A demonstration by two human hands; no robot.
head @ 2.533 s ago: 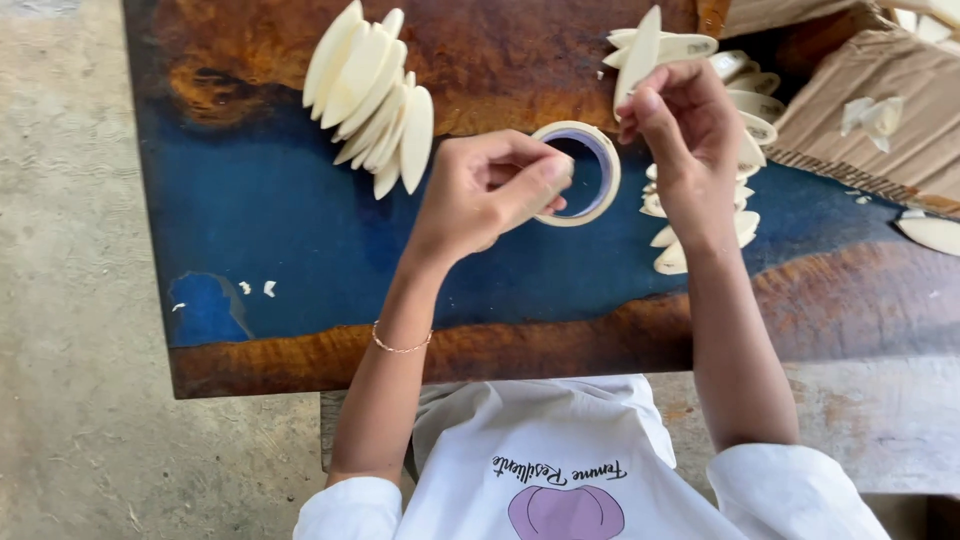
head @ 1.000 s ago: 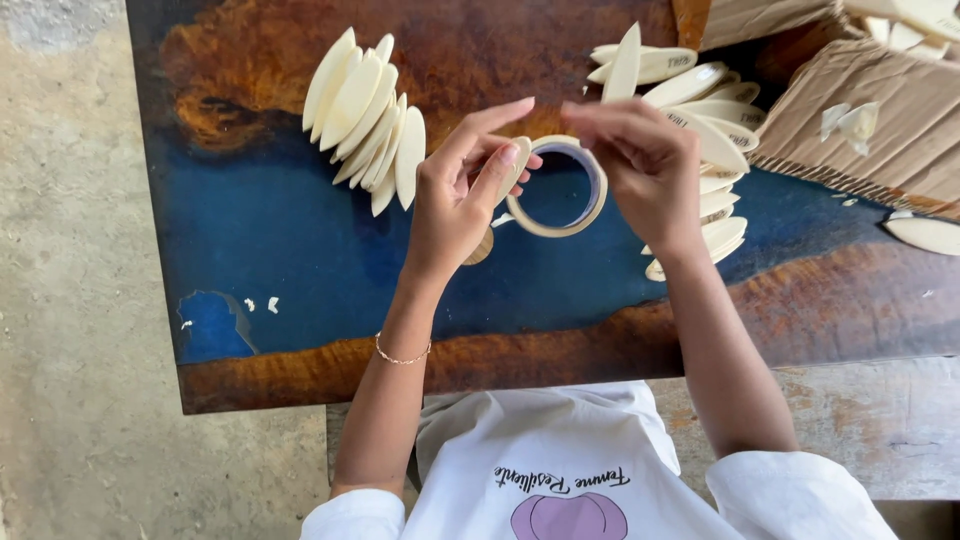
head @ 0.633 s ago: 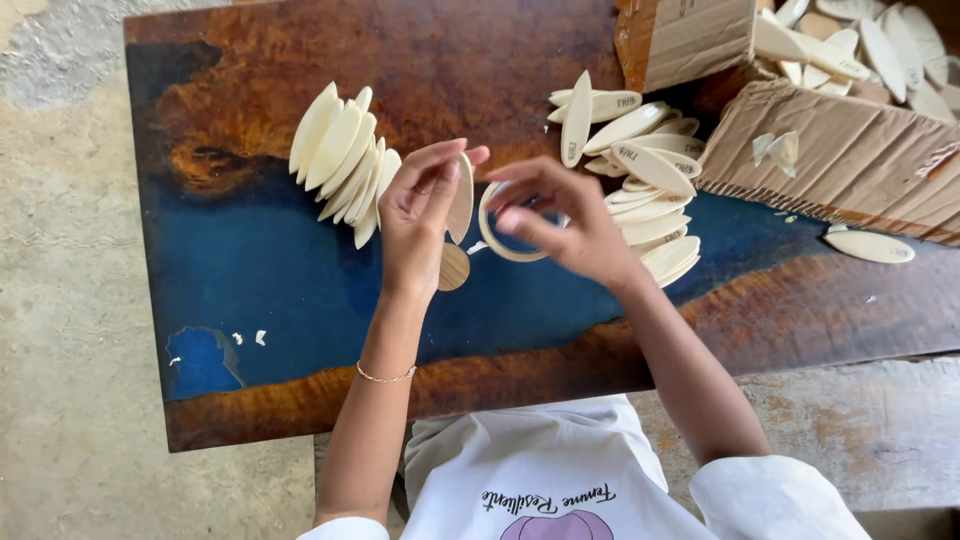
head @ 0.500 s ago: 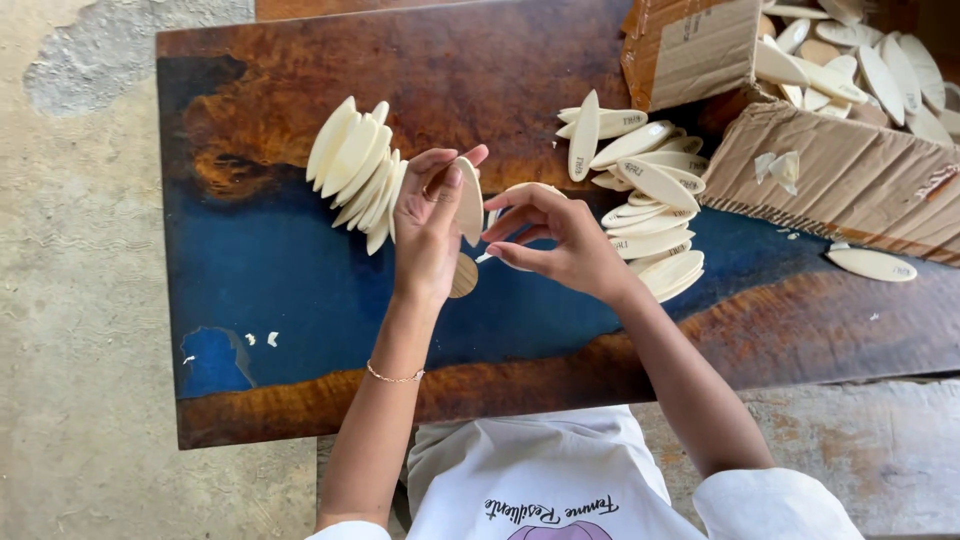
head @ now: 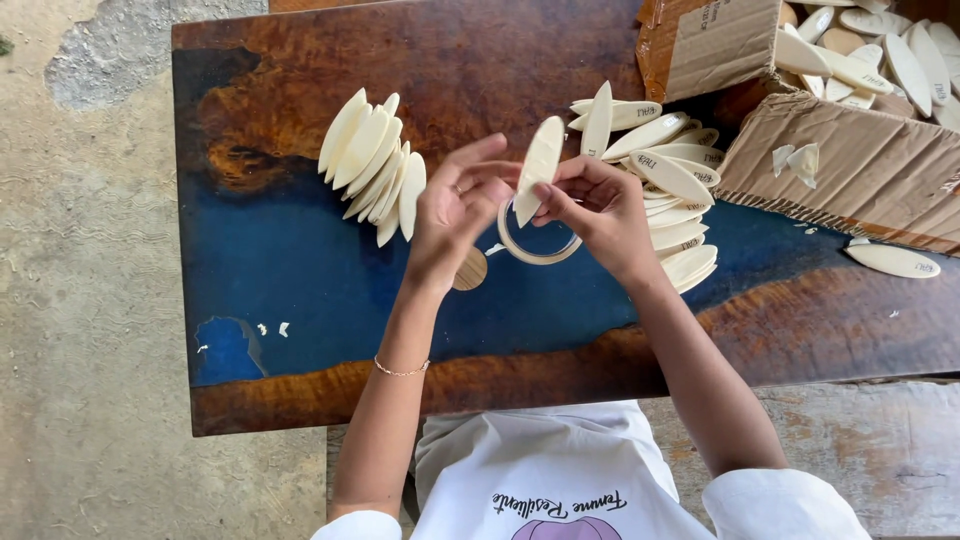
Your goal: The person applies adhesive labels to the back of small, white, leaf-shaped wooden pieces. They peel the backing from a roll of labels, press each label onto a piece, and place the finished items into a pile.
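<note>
Above the middle of a blue and brown wooden table [head: 300, 300], both hands meet. My left hand [head: 455, 210] and my right hand [head: 595, 205] together hold an upright pale oval wooden piece [head: 540, 165]. A ring of tape [head: 535, 250] hangs just below my right hand's fingers; which fingers hold it I cannot tell. A small round wooden disc [head: 470, 270] lies on the table under my left wrist.
A fanned row of pale oval pieces [head: 370, 165] lies left of my hands. A looser pile of the same pieces [head: 670, 170] lies to the right. An open cardboard box [head: 850, 160] with more pieces stands at the back right. One piece [head: 893, 261] lies alone at right.
My hands have come together over the tape ring. The oval piece now stands upright between both hands, above the ring. The view has shifted so the box shows more.
</note>
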